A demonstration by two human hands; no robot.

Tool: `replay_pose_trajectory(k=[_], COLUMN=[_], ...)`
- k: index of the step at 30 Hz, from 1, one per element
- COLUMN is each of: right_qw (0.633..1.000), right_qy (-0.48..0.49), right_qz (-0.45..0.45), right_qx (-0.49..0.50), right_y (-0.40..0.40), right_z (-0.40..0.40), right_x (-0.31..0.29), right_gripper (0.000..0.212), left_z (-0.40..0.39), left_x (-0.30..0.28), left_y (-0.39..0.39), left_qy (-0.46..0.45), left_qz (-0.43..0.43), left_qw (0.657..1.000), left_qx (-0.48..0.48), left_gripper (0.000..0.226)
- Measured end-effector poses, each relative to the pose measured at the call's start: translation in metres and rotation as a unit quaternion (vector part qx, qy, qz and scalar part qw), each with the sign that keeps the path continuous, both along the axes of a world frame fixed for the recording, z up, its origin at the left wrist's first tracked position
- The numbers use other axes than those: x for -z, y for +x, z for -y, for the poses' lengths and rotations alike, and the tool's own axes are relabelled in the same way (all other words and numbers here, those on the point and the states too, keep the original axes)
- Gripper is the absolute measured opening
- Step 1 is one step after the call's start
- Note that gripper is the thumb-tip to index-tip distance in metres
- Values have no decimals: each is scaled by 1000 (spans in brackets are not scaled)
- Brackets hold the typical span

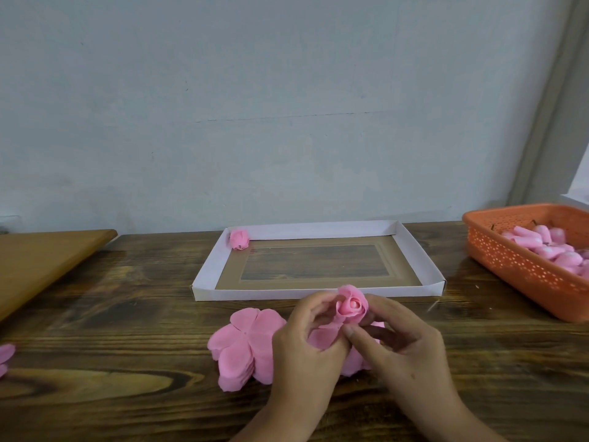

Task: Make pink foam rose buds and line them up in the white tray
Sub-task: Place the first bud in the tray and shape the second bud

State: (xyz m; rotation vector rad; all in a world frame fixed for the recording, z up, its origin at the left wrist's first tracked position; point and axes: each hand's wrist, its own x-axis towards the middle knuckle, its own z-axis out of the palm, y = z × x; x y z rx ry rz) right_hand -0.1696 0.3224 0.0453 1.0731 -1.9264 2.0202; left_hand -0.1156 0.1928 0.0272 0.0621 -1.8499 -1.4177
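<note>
A pink foam rose bud (pixel 351 304) is held just in front of the white tray (pixel 417 247). My left hand (pixel 306 349) and my right hand (pixel 398 339) both pinch it from either side, fingers curled round its petals. One finished rose bud (pixel 239 239) lies in the tray's far left corner. A stack of flat pink foam petal sheets (pixel 245 342) lies on the table, partly hidden under my left hand.
An orange perforated basket (pixel 522 266) with several pink foam cores stands at the right. A wooden board (pixel 41 266) lies at the left. A loose pink petal sheet (pixel 4 355) shows at the left edge. A grey wall runs behind the dark wooden table.
</note>
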Motion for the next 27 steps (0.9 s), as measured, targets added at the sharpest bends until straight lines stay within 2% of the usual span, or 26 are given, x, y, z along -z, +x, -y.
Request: replay_pose_trajectory(k=[3, 5, 7, 15, 19, 22, 27], right_qw=[1000, 1000, 1000, 1000, 1000, 1000, 999], right_qy=[-8, -16, -11, -9, 2, 6, 30], right_qz=[11, 13, 2, -17, -5, -2, -15], right_qx=[3, 11, 20, 24, 18, 8, -6], right_y=[1, 2, 3, -1, -2, -3, -6], right_z=[1, 2, 3, -1, 1, 0, -3], right_x=[0, 0, -2, -4, 2, 3, 0], right_gripper=[48, 43, 35, 36, 45, 48, 37], left_z=[0, 0, -1, 2, 1, 0, 1], left_x=[1, 1, 1, -6, -3, -1, -2], left_y=[0, 0, 0, 1, 1, 0, -1], left_qy=[-11, -19, -20, -23, -16, 6, 42], left_qz=[6, 9, 12, 20, 26, 27, 32], left_qw=[1000, 1000, 1000, 1000, 1000, 1000, 999], left_qx=[-8, -14, -12, 8, 0, -1, 1], left_gripper=[52, 55, 55, 50, 56, 51, 47])
